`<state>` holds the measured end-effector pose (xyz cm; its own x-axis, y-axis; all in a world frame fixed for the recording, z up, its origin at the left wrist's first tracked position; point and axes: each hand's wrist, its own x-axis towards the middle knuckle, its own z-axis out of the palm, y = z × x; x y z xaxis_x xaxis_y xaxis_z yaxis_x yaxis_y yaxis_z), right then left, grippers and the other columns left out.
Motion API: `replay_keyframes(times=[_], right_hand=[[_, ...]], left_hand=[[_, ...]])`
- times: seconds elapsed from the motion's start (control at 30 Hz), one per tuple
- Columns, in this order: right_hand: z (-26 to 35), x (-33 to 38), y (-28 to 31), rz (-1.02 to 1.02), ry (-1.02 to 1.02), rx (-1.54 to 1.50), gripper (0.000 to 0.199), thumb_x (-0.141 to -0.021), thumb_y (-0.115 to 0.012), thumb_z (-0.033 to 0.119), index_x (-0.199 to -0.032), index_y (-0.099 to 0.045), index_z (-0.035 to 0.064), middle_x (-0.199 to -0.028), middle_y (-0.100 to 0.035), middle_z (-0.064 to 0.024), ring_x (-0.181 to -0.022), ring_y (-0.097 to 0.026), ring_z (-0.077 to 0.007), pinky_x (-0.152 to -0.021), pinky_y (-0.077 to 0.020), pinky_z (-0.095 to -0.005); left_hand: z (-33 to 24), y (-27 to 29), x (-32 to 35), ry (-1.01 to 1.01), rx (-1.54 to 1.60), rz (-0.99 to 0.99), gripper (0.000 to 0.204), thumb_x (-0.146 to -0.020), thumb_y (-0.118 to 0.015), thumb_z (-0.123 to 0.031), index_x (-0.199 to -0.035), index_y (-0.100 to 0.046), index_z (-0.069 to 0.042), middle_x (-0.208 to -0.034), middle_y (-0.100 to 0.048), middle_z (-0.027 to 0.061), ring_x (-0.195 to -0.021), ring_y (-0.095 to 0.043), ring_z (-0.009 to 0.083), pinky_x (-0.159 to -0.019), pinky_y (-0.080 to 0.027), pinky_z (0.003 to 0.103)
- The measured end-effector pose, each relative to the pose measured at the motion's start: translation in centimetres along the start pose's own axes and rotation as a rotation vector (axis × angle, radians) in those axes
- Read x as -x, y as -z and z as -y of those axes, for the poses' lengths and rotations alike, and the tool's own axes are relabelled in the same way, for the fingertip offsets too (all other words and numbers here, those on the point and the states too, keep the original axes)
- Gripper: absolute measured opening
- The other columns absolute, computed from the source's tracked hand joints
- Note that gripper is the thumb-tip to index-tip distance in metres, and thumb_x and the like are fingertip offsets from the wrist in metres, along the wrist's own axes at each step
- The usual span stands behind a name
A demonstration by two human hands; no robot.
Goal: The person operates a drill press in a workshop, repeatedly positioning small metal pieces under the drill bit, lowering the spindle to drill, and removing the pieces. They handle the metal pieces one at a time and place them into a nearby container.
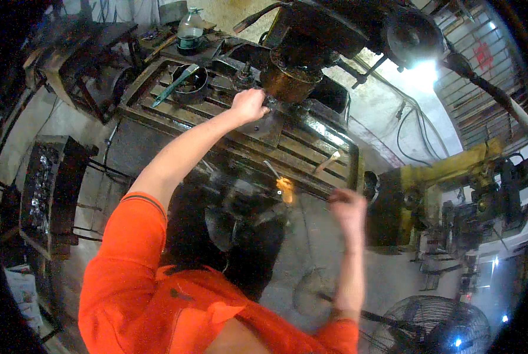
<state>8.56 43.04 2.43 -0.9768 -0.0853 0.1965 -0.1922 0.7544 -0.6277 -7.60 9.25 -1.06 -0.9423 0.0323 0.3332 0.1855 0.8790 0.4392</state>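
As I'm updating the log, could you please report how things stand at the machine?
Left grip over slotted table, hold unclear. Right grip near table's front right, blurred. Dark pot, green-handled tool across it, left of left grip, apart.

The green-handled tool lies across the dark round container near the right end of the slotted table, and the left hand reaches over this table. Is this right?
Not quite: the head view shows the green-handled tool across the dark round container near the left end of the slotted table, not the right. The left hand does reach over it.
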Motion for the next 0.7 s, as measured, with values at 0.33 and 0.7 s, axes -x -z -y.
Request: replay_keyframes(times=[0.33,0.7], right_hand=[[20.1,-10.7,29.8,-0.568,0.705,-0.769,0.061,-0.078,-0.05,0.025,-0.129,-0.033,-0.0025,-0.137,-0.022,-0.0241,-0.124,-0.026,-0.0428,-0.104,-0.0154,-0.054],[13.6,-5.0,22.5,-0.585,0.752,-0.603,0.03,-0.073,-0.046,0.026,-0.092,-0.052,0.0032,-0.097,-0.051,-0.0157,-0.111,-0.042,-0.0361,-0.096,-0.0301,-0.0484]], left_hand=[[0.6,-0.7,-1.2,0.003,0.113,0.046,0.04,-0.065,-0.069,-0.032,-0.077,-0.059,0.004,-0.083,-0.06,0.0214,-0.08,-0.059,0.0357,-0.073,-0.047,0.044],[1.2,-1.0,-1.0,0.089,0.114,0.063,0.038,-0.067,-0.069,-0.033,-0.079,-0.059,0.002,-0.082,-0.061,0.0212,-0.08,-0.059,0.0357,-0.072,-0.047,0.044]])
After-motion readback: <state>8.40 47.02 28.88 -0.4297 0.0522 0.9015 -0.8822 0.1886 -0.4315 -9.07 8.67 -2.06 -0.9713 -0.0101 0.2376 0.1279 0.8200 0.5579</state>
